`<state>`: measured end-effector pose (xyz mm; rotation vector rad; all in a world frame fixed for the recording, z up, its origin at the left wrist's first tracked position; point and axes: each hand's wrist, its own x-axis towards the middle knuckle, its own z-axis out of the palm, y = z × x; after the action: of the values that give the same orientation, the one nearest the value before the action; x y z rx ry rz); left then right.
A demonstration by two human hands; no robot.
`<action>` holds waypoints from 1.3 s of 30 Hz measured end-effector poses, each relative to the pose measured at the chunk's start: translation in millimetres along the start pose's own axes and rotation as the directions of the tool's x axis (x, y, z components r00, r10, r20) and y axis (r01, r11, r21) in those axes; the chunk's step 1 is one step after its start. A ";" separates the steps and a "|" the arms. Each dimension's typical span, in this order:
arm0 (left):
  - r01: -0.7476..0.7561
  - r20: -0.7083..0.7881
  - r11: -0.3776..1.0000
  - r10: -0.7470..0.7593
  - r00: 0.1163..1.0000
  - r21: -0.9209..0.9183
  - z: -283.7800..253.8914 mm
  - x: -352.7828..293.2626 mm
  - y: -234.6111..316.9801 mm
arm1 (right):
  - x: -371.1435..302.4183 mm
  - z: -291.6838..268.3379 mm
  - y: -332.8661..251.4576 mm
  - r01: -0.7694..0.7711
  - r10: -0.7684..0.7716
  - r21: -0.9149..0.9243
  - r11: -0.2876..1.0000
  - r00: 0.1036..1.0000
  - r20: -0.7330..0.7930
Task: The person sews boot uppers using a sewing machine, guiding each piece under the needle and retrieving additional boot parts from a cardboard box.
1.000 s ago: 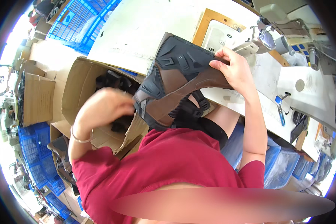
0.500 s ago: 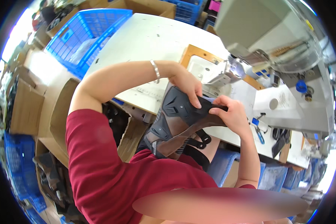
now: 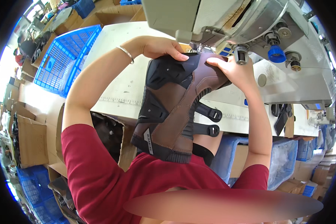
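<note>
A brown and black boot upper (image 3: 171, 130) hangs from both hands between my body and the sewing machine (image 3: 175, 15). Black moulded panels cover its outer side, and two black straps with buckle ends stick out on its right. My left hand (image 3: 162, 48) pinches the top edge at the left, thumb on the near face. At the top right, my right hand (image 3: 239, 72) grips the same edge, its thumb also on the near face. The fingers behind the material are hidden. The top edge lies under the machine head, close to the needle area, which is mostly covered.
A white worktable (image 3: 119, 84) with a ruler strip extends under the boot upper. At the back left stands a blue plastic crate (image 3: 54, 65). Dark hand tools (image 3: 282, 121) lie on the right of the table. Cardboard boxes (image 3: 31, 142) and a plastic-lined blue crate (image 3: 283, 160) flank me.
Both hands have brought the boot upper up to the machine head and turned its side to face me. The view has shifted closer to the machine, and the straps now show fully.
</note>
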<state>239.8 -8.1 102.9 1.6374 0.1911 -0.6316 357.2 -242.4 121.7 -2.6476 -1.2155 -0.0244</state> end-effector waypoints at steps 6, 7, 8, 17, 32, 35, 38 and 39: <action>-0.162 -0.281 0.919 0.272 0.920 0.358 15.6 -13.4 9.3 | 16.1 21.8 28.2 0.239 -0.237 0.420 0.875 0.970 -0.058; -0.185 -0.365 0.883 0.358 0.859 0.431 23.7 -15.9 7.5 | 17.3 26.9 33.9 0.294 -0.284 0.402 0.867 0.955 -0.086; -0.245 -0.414 0.827 0.482 0.772 0.506 32.6 -17.4 4.6 | 20.2 33.1 37.5 0.304 -0.295 0.392 0.868 0.952 -0.086; -0.149 -0.546 0.637 0.741 0.391 0.757 56.1 -7.6 -20.5 | 17.6 52.7 47.5 0.365 -0.202 0.569 0.737 0.922 -0.329; -0.221 -0.575 0.948 0.315 0.755 0.229 56.1 -11.5 3.5 | 25.5 71.7 56.6 0.353 -0.293 0.659 0.664 0.934 -0.206; -0.158 -0.550 0.946 0.296 0.781 0.285 53.5 -12.9 6.4 | 30.1 83.2 67.9 0.333 -0.315 0.673 0.661 0.937 -0.154; -0.193 -0.531 0.921 0.356 0.769 0.337 54.9 -11.0 11.3 | 37.6 95.3 80.4 0.319 -0.329 0.754 0.575 0.933 -0.144; -0.205 -0.525 0.901 0.395 0.754 0.384 56.7 -10.6 12.5 | 40.4 99.3 84.3 0.306 -0.329 0.784 0.540 0.934 -0.139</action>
<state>220.4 -62.1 116.7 2.0801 0.2819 0.1402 439.0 -244.3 12.6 -1.6161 -1.2903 0.4067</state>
